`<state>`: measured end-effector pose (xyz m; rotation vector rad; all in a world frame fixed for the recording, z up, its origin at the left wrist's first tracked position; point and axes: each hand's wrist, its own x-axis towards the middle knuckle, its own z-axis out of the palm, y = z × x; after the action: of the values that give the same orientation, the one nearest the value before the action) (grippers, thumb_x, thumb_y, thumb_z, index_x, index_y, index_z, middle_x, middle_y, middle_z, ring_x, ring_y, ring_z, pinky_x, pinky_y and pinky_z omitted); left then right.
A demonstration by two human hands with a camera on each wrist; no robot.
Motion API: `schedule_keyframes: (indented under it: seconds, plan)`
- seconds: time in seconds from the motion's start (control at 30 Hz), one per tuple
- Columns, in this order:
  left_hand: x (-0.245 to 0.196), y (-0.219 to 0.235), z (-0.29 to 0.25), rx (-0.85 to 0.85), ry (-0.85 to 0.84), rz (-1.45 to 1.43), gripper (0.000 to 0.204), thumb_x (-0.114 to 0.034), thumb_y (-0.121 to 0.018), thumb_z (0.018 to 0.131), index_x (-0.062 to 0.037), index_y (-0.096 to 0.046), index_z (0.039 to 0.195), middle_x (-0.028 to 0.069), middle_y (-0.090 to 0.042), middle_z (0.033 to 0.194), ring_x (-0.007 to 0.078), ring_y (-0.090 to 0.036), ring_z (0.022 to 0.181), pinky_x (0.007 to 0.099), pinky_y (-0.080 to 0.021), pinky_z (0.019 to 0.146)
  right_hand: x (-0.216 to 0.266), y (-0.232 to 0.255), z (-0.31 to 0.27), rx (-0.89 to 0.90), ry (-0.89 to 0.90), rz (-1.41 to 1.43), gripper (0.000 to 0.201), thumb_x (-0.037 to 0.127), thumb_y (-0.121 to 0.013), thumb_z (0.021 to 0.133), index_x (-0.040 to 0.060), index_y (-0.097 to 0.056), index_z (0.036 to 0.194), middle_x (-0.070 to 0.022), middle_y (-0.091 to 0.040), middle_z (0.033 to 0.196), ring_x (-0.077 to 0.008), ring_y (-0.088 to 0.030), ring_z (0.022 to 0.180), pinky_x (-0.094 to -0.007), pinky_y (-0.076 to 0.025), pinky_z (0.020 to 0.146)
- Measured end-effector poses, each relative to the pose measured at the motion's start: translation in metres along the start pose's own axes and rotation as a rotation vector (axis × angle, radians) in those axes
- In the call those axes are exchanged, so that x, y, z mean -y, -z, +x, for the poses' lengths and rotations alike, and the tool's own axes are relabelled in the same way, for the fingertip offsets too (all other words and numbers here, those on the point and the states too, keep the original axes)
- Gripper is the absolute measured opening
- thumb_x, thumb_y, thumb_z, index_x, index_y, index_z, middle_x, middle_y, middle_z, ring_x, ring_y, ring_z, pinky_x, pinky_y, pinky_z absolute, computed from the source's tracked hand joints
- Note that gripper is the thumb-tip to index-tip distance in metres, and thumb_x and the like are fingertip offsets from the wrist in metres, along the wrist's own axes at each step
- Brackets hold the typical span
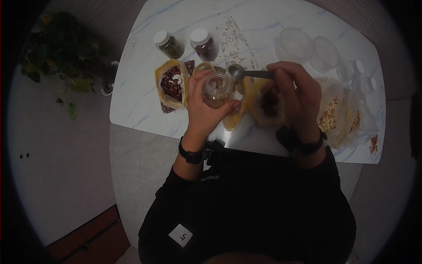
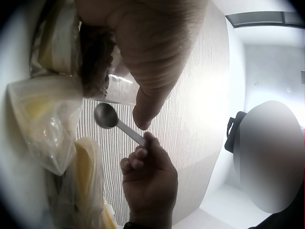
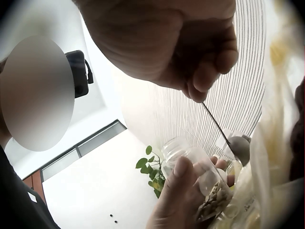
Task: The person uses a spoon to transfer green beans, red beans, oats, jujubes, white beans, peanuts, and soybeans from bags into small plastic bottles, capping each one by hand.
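Observation:
My left hand (image 1: 203, 110) grips a clear, open-mouthed jar (image 1: 216, 90) over the near part of the table. In the right wrist view, brownish bean-like pieces (image 3: 215, 200) lie at the bottom of the jar (image 3: 190, 164), with the left thumb pressed along its side. My right hand (image 1: 301, 90) pinches the handle of a metal measuring spoon (image 1: 236, 71), whose bowl is just right of the jar's mouth. In the left wrist view, no contents show in the spoon bowl (image 2: 106, 115). An opened yellowish bag (image 1: 233, 121) lies below the jar and spoon.
An opened bag of dark red beans (image 1: 171, 86) lies left; a bag with dark red contents (image 1: 270, 103) sits under the right hand. Further right are bags of pale nuts (image 1: 329, 115) and yellow kernels (image 1: 355, 121). White-lidded jars (image 1: 204, 44) and clear plastic tubs (image 1: 293, 46) stand behind.

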<state>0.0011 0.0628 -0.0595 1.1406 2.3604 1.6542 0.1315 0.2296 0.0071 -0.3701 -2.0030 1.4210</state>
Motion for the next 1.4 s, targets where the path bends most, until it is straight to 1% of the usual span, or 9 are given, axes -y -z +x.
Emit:
schedule_keyframes:
  seconds: [0.17, 0.33, 0.67, 0.77, 0.83, 0.93, 1.27, 1.33, 1.4]
  plan:
    - [0.002, 0.000, 0.000, -0.012, -0.010, -0.005, 0.070, -0.028, -0.089, 0.058, -0.0019, -0.056, 0.114, 0.0127, -0.049, 0.123, 0.0295, -0.051, 0.114, 0.0389, -0.045, 0.095, -0.012, -0.007, 0.003, 0.114, -0.074, -0.121, 0.015, 0.015, -0.059, 0.093, 0.0033, -0.066, 0.099, -0.0100, -0.064, 0.074, -0.0226, -0.063, 0.063, -0.0304, -0.048, 0.059]
    - [0.000, 0.000, 0.000, -0.022, 0.004, -0.024, 0.070, -0.029, -0.090, 0.058, -0.0020, -0.057, 0.114, 0.0127, -0.049, 0.123, 0.0293, -0.051, 0.114, 0.0386, -0.045, 0.095, -0.025, -0.015, 0.002, 0.225, 0.125, -0.363, 0.013, 0.016, -0.058, 0.091, 0.0041, -0.064, 0.090, -0.0151, -0.064, 0.077, -0.0351, -0.062, 0.070, -0.0396, -0.049, 0.060]
    - [0.000, 0.000, 0.000, -0.013, -0.014, 0.002, 0.070, -0.031, -0.089, 0.058, -0.0012, -0.057, 0.113, 0.0124, -0.049, 0.122, 0.0289, -0.051, 0.115, 0.0384, -0.045, 0.096, -0.027, -0.015, 0.002, 0.411, 0.009, -0.272, 0.018, 0.021, -0.056, 0.092, 0.0036, -0.062, 0.089, -0.0172, -0.064, 0.077, -0.0380, -0.061, 0.071, -0.0425, -0.048, 0.061]
    - [-0.001, 0.000, 0.000, -0.026, -0.003, -0.006, 0.071, -0.032, -0.089, 0.058, -0.0008, -0.057, 0.113, 0.0125, -0.049, 0.122, 0.0293, -0.051, 0.114, 0.0386, -0.045, 0.096, -0.026, -0.011, 0.004, 0.412, -0.048, -0.226, 0.021, 0.021, -0.056, 0.093, 0.0022, -0.063, 0.090, -0.0165, -0.064, 0.074, -0.0345, -0.063, 0.066, -0.0391, -0.048, 0.059]
    - [0.000, 0.000, 0.000, -0.024, -0.005, -0.011, 0.071, -0.033, -0.089, 0.058, -0.0007, -0.057, 0.113, 0.0126, -0.050, 0.121, 0.0294, -0.051, 0.114, 0.0386, -0.045, 0.096, -0.013, -0.006, 0.007, 0.420, -0.294, -0.130, 0.019, 0.018, -0.054, 0.097, 0.0032, -0.065, 0.096, -0.0016, -0.062, 0.067, -0.0085, -0.057, 0.058, -0.0237, -0.043, 0.053]
    - [0.000, 0.000, 0.000, -0.024, -0.008, -0.020, 0.071, -0.033, -0.089, 0.059, -0.0006, -0.057, 0.112, 0.0126, -0.050, 0.121, 0.0294, -0.051, 0.114, 0.0388, -0.045, 0.096, -0.010, -0.001, 0.010, 0.397, -0.439, -0.052, 0.019, 0.019, -0.053, 0.097, 0.0047, -0.065, 0.095, 0.0015, -0.058, 0.063, -0.0042, -0.053, 0.055, -0.0209, -0.040, 0.050]
    - [0.002, 0.000, -0.001, -0.018, -0.019, -0.015, 0.069, -0.029, -0.089, 0.058, -0.0014, -0.057, 0.113, 0.0124, -0.049, 0.122, 0.0290, -0.051, 0.115, 0.0389, -0.045, 0.096, -0.013, -0.001, 0.010, 0.274, -0.375, -0.036, 0.021, 0.021, -0.054, 0.097, 0.0026, -0.064, 0.094, -0.0034, -0.060, 0.061, -0.0102, -0.055, 0.049, -0.0253, -0.043, 0.046]
    - [0.000, 0.000, -0.001, -0.015, -0.013, -0.014, 0.070, -0.029, -0.089, 0.058, -0.0015, -0.056, 0.113, 0.0125, -0.049, 0.123, 0.0291, -0.051, 0.115, 0.0388, -0.045, 0.096, -0.014, -0.003, 0.009, 0.314, -0.237, -0.160, 0.019, 0.019, -0.056, 0.094, 0.0021, -0.064, 0.093, -0.0097, -0.063, 0.065, -0.0211, -0.061, 0.055, -0.0308, -0.047, 0.053]
    - [0.000, 0.000, -0.001, -0.013, -0.007, -0.013, 0.070, -0.029, -0.089, 0.058, -0.0015, -0.056, 0.114, 0.0126, -0.048, 0.123, 0.0291, -0.051, 0.115, 0.0386, -0.045, 0.096, -0.020, -0.006, 0.007, 0.308, -0.120, -0.236, 0.017, 0.018, -0.057, 0.094, 0.0019, -0.064, 0.094, -0.0079, -0.062, 0.066, -0.0179, -0.061, 0.058, -0.0290, -0.046, 0.055]
